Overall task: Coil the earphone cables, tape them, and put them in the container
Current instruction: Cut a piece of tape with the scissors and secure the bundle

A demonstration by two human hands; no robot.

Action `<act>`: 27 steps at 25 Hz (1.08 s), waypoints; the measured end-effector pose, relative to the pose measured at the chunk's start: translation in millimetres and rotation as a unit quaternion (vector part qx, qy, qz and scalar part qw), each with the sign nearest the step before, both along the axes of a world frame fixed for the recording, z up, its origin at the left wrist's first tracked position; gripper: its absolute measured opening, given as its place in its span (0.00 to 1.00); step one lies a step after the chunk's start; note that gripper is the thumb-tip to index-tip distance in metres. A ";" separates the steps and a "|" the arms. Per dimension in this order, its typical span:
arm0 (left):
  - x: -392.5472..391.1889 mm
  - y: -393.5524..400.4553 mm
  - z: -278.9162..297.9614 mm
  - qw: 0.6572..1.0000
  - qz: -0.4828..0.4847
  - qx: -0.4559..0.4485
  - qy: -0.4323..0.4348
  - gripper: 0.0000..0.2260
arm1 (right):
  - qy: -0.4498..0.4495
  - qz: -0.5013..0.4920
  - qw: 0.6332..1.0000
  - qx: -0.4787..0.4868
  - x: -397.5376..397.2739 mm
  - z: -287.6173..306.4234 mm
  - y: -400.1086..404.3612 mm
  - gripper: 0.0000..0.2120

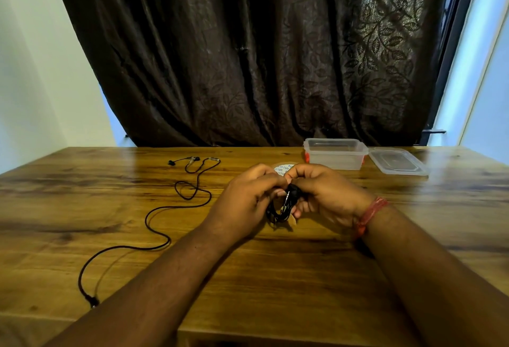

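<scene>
On the desk (275, 277), a loose earphone cable (176, 209) is lying at left. A container (334, 154) is sitting far right, its lid (396, 160) just right of it. A tape roll (283, 168) is lying behind a coiled cable (281, 206) at centre.

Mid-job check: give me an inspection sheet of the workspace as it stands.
Surface: wooden table, glossy.
Job's things: coiled earphone held above table, a tape piece at its lower edge; tape roll behind hands; open container far right, seemingly empty.
Clutter: lid lying beside container.
Grippers: left hand and right hand both grip the coil.
Cables: second earphone uncoiled, sprawled on table's left.
Surroundings: dark curtain; pale walls either side.
</scene>
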State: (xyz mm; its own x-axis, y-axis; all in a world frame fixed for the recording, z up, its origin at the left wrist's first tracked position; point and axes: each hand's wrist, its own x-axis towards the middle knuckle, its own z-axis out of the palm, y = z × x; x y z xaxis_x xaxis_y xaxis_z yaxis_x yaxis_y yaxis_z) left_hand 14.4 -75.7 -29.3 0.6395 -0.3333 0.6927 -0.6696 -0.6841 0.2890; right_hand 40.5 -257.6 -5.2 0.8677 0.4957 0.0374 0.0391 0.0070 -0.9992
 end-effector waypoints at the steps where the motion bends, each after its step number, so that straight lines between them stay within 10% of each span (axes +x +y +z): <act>1: -0.4 -0.5 -0.2 1.000 0.005 0.004 0.002 0.14 | 0.007 0.002 1.000 0.000 -0.6 0.0 0.2 0.07; 12: 1.4 -4.4 -0.7 0.999 0.027 0.034 0.014 0.09 | -0.192 -0.069 0.967 -0.153 2.1 2.2 -0.9 0.06; 27: 0.7 -12.9 -0.2 0.939 0.002 -0.309 0.154 0.02 | -0.416 -0.170 0.872 -0.194 -4.3 -2.0 10.6 0.03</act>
State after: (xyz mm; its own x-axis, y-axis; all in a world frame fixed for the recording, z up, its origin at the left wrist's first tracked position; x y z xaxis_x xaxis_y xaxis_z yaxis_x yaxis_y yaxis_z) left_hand 15.1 -88.6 -29.6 0.8412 0.0746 0.5355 -0.4871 -0.3252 0.8105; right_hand 36.3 -247.1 -7.2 0.7190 0.3300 0.6116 0.6859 -0.4785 -0.5482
